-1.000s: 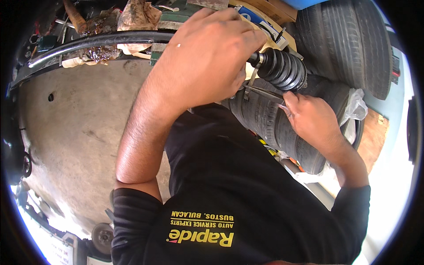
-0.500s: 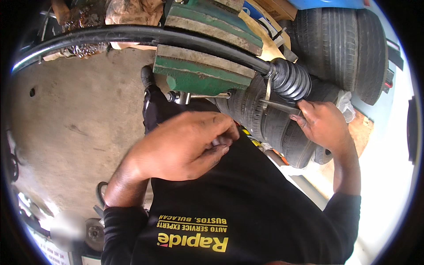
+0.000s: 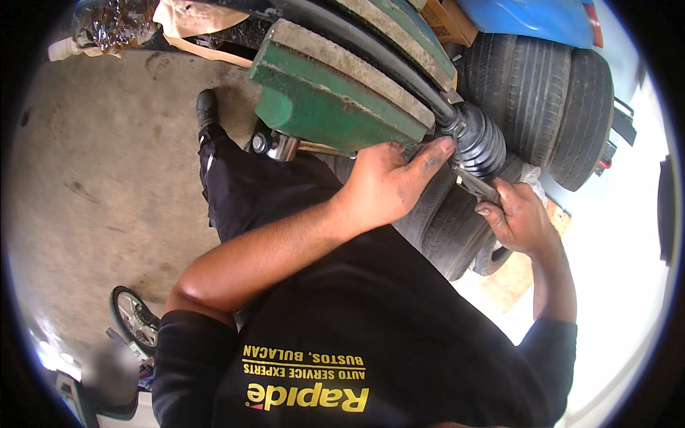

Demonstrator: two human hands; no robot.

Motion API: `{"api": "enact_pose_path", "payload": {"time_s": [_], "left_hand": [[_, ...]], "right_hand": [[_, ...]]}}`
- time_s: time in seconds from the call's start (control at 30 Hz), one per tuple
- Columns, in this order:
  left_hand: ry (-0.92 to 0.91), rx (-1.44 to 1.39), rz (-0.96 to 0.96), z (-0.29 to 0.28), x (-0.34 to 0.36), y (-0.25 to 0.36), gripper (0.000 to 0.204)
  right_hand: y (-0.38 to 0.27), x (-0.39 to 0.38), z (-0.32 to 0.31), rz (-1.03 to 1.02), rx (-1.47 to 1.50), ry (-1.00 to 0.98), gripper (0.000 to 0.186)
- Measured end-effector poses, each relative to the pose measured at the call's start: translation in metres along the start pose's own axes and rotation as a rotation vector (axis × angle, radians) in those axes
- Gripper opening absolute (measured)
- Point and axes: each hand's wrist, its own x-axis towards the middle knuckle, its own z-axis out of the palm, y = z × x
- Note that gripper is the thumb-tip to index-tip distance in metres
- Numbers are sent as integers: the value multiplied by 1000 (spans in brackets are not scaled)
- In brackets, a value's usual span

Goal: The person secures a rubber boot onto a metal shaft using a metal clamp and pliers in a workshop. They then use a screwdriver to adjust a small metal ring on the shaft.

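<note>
A black drive shaft (image 3: 385, 60) lies clamped between the jaws of a green vise (image 3: 321, 107). At its right end sits a ribbed black rubber boot (image 3: 481, 143). My left hand (image 3: 389, 178) is at the boot's narrow end, its thumb stretched along the collar there. The fingers curl underneath, and what they pinch is hidden. My right hand (image 3: 524, 217), below the boot, is closed around a narrow grey metal hand tool (image 3: 477, 185). The tool's tip points up left, close to my left thumb; its exact kind does not show.
Worn tires (image 3: 539, 96) are stacked at the right, with more under my hands. A cardboard box (image 3: 449, 21) and a blue object (image 3: 531, 21) stand behind. Oily parts (image 3: 118, 28) lie at the far left. Lower left are a wheel (image 3: 134, 317) and a blurred round shape.
My left hand has moved up and right, from in front of my shirt to the boot's narrow end. The tool in my right hand has tilted more steeply. The view has shifted.
</note>
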Motion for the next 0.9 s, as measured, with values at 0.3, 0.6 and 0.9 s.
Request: {"api": "enact_pose_path", "payload": {"time_s": [0.3,0.6,0.9], "left_hand": [[-183,136,282,-16,24,-16,48],[-136,27,91,-18,28,-11,44],[-293,125,128,-19,32,-11,49]], "right_hand": [[8,-5,9,131,426,-71,36],[17,-10,14,134,603,-111,38],[28,-16,13,143,429,-137,36]]}}
